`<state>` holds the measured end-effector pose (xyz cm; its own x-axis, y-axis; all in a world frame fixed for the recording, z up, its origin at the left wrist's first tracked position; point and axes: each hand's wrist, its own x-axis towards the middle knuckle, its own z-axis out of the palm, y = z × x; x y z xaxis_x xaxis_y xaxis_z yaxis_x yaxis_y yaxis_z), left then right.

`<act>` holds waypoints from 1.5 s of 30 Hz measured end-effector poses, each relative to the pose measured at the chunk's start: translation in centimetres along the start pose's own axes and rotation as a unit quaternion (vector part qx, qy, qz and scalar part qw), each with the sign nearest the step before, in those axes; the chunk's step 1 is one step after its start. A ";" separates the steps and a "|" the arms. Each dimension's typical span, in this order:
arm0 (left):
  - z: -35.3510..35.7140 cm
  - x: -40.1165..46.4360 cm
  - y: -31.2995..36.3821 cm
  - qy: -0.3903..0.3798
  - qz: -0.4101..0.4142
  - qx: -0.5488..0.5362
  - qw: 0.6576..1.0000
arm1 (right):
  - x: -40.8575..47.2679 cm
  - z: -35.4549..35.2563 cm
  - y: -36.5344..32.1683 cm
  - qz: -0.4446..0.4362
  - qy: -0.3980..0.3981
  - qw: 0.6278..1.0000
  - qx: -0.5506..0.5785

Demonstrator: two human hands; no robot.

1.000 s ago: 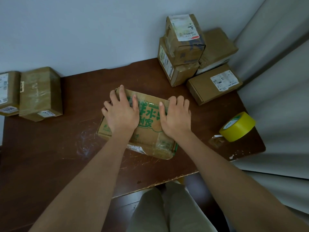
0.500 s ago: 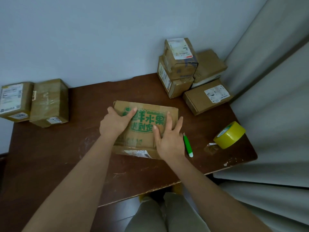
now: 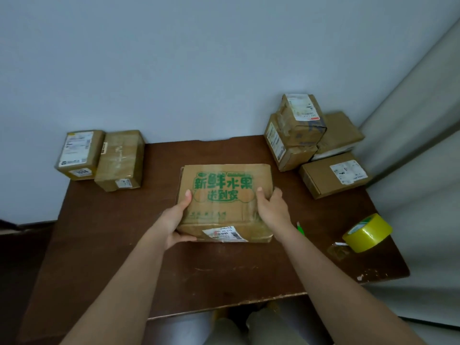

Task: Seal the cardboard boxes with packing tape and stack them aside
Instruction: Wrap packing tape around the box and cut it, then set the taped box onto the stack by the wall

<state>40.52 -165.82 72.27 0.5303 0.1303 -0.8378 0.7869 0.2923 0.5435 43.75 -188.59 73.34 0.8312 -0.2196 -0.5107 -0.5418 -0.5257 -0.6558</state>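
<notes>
Both hands grip the box (image 3: pixel 224 200) at centre frame on the tabletop (image 3: pixel 124 245) — the left hand (image 3: pixel 174 220) clasps its lower left corner, thumb on top, and the right hand (image 3: pixel 272 207) curls over its right edge. A green pen (image 3: pixel 301 229) shows just beside the right wrist, with the tape roll (image 3: pixel 367 232) at right. Farther back, two boxes (image 3: pixel 102 158) sit upper left — a stack (image 3: pixel 313 143) upper right.

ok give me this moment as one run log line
left hand grips printed box left edge | right hand grips right edge | box on table | tape roll idle at right
</notes>
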 end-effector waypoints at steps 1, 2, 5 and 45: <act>-0.7 0.0 0.5 0.024 0.013 -0.011 1.000 | 0.1 0.2 -0.7 -0.020 -0.020 0.999 0.025; -1.4 0.2 1.1 0.050 0.029 -0.030 0.998 | 0.4 0.4 -1.4 -0.038 -0.043 0.996 0.063; -3.3 0.8 2.9 0.075 0.083 -0.096 0.989 | 1.0 1.3 -3.1 -0.077 -0.094 0.979 0.165; -2.9 9.5 11.7 0.186 0.085 -0.217 0.954 | 13.1 11.8 -12.6 -0.094 -0.176 0.972 0.121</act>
<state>53.85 -158.46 70.55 0.4254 0.5146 -0.7444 0.4514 0.5923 0.6674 60.00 -175.09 68.38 0.8473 0.1795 -0.4998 -0.4328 -0.3119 -0.8458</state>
